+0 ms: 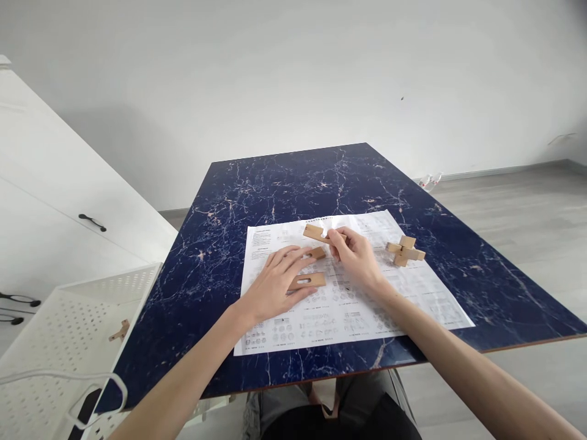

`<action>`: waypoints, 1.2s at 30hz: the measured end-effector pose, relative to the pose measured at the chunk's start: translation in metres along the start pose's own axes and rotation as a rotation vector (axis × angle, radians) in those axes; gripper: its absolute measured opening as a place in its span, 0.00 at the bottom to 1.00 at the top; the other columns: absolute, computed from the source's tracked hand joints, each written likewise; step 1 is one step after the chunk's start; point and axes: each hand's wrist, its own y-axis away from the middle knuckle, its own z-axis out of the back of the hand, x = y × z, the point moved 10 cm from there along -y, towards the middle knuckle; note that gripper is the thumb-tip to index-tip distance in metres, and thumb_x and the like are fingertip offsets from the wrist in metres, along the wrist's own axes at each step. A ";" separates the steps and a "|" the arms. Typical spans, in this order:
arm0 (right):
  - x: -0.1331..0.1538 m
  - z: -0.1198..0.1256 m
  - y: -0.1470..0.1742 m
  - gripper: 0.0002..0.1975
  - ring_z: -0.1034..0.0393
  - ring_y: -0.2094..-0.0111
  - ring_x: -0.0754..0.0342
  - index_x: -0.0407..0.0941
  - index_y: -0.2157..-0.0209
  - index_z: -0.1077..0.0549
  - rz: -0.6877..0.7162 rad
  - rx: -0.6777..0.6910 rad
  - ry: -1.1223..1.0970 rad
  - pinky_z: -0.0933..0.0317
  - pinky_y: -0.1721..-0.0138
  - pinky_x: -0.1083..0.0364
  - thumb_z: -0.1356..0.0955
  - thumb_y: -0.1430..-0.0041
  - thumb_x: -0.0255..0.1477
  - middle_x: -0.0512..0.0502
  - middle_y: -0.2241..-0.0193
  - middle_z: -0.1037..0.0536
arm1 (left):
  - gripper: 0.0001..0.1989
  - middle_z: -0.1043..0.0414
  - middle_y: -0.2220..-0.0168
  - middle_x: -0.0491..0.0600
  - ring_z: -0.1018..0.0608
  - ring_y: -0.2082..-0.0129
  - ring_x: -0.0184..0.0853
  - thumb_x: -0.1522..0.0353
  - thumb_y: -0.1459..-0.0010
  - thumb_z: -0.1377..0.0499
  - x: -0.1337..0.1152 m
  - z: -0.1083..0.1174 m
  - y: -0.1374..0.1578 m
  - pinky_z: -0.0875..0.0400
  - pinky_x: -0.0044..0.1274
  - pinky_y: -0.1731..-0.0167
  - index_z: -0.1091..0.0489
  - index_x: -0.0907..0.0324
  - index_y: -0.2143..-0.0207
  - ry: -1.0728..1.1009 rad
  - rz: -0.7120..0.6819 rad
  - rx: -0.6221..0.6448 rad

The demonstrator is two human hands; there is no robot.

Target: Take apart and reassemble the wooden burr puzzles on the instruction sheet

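My right hand [355,253] pinches a notched wooden puzzle piece [314,232] between thumb and fingers, tilted just above the printed sheet. Fingers stretched, my left hand [273,284] lies over two more wooden pieces. Its fingertips touch the upper wooden piece [317,252], which they partly cover. The lower slotted wooden piece [314,280] sits between its fingers and thumb, its left end hidden by the hand. To the right of my right hand stands an assembled wooden cross-shaped puzzle [403,251] on the paper.
The white instruction sheet [275,333] with small printed diagrams covers the near part of the blue marbled table [284,189]. At left are a white perforated basket [59,330] holding a small wooden object [120,330], a white cable [117,377] and a white cabinet [50,165].
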 end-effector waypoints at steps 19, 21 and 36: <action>0.017 -0.036 0.014 0.20 0.44 0.78 0.56 0.46 0.69 0.26 0.099 0.356 0.165 0.51 0.74 0.54 0.34 0.28 0.46 0.54 0.79 0.35 | 0.21 0.23 0.38 0.57 0.22 0.38 0.52 0.60 0.27 0.40 0.061 0.034 0.010 0.30 0.47 0.38 0.31 0.55 0.36 -0.101 0.319 -0.276; 0.016 -0.039 0.016 0.18 0.44 0.79 0.56 0.47 0.64 0.23 0.133 0.360 0.234 0.50 0.74 0.54 0.35 0.27 0.45 0.55 0.80 0.35 | 0.21 0.24 0.38 0.58 0.22 0.38 0.51 0.58 0.26 0.43 0.062 0.035 0.010 0.29 0.46 0.38 0.32 0.56 0.36 -0.047 0.333 -0.293; 0.035 -0.059 0.034 0.18 0.24 0.50 0.41 0.48 0.37 0.34 0.569 0.420 0.415 0.26 0.51 0.42 0.35 0.25 0.27 0.35 0.45 0.25 | 0.22 0.31 0.33 0.54 0.30 0.32 0.48 0.56 0.26 0.41 0.020 0.025 0.002 0.32 0.45 0.33 0.35 0.49 0.35 0.007 0.072 -0.178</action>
